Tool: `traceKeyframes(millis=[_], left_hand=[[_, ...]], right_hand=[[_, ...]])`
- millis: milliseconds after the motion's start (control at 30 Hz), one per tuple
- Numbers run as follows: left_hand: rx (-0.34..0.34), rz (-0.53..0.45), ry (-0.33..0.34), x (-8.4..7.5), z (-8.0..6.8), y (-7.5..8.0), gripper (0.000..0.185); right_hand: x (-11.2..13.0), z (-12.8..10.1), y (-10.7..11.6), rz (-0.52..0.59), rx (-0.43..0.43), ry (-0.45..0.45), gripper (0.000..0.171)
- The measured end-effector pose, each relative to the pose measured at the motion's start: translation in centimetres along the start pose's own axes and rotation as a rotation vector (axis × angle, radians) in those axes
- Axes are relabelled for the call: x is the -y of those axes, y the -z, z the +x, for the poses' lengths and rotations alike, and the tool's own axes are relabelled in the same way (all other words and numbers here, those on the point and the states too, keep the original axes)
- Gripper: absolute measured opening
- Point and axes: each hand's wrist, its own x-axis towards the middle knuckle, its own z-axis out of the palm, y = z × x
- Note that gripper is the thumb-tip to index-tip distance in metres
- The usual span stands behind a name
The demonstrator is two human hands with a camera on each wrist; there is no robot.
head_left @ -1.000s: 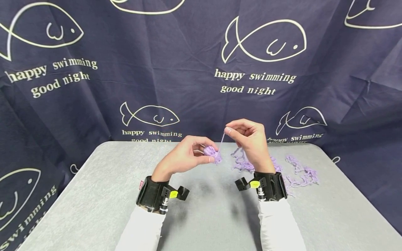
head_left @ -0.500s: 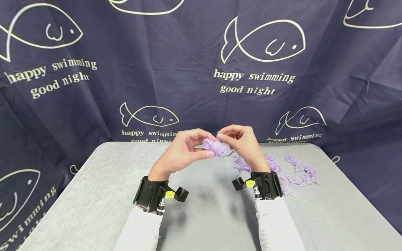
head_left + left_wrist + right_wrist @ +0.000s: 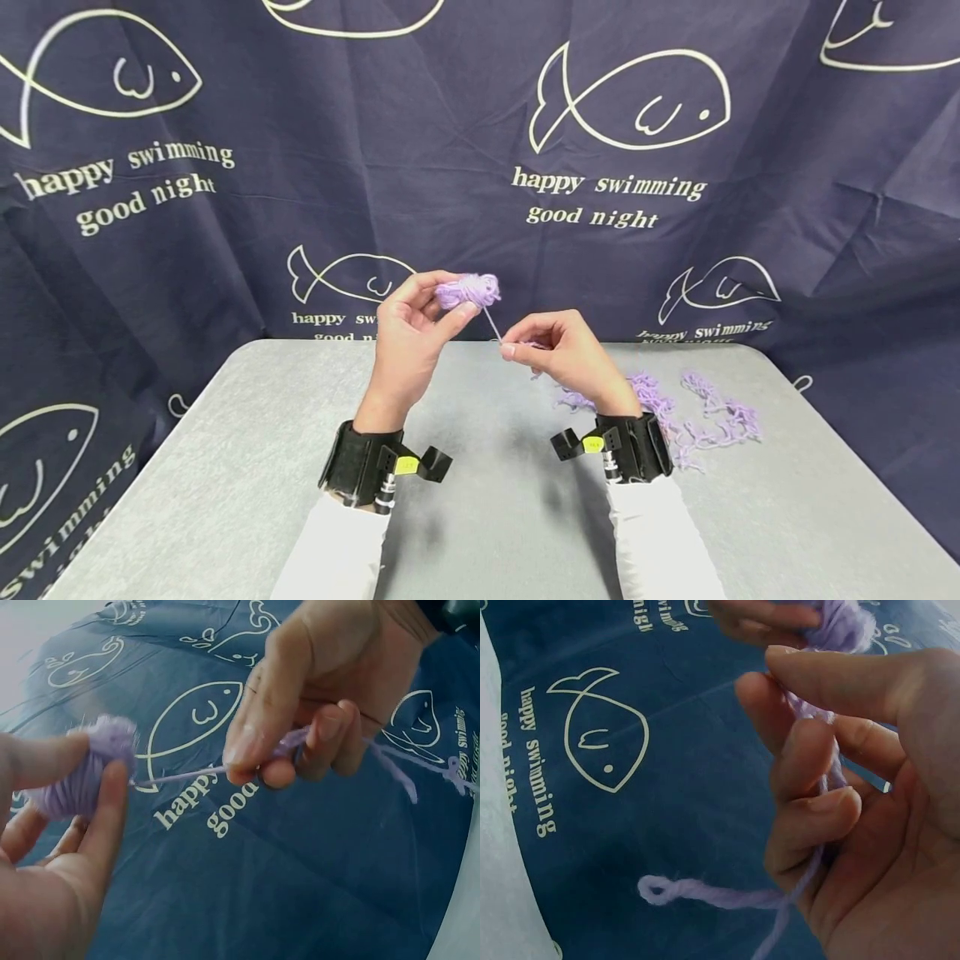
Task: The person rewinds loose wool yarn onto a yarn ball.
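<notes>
Fingers of the left hand [image 3: 408,337] clamp the small yarn ball [image 3: 468,290]; right hand [image 3: 558,354] pinches the taut strand [image 3: 492,323] below it. Winding step, by the look. Next wrap likely needs slack fed from the loose yarn [image 3: 697,412] on the bench [image 3: 225,500].

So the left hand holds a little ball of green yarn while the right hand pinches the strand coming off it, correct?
Not quite: the yarn ball in the left hand is purple, as the head view shows. The right hand does pinch the strand coming off it.
</notes>
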Motion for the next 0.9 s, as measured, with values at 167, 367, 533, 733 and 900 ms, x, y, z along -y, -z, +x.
traceKeyframes(millis=[167, 367, 533, 733, 900], left_hand=[[-0.037, 0.259, -0.019, 0.3, 0.0, 0.2, 0.035], [0.072, 0.557, 0.064, 0.5, -0.2, 0.5, 0.033], [0.274, 0.691, 0.143, 0.5, -0.3, 0.6, 0.025], [0.509, 0.696, 0.247, 0.4, -0.4, 0.6, 0.025], [0.653, 0.570, 0.297, 0.3, -0.5, 0.6, 0.025]], right_hand=[[1.0, -0.3, -0.2, -0.033, 0.006, 0.021, 0.005], [1.7, -0.5, 0.1, -0.015, -0.060, 0.104, 0.007], [1.8, -0.6, 0.6, 0.018, -0.159, 0.131, 0.008], [1.6, -0.7, 1.0, 0.086, -0.284, 0.137, 0.015], [1.3, -0.6, 1.2, 0.150, -0.340, 0.157, 0.016]])
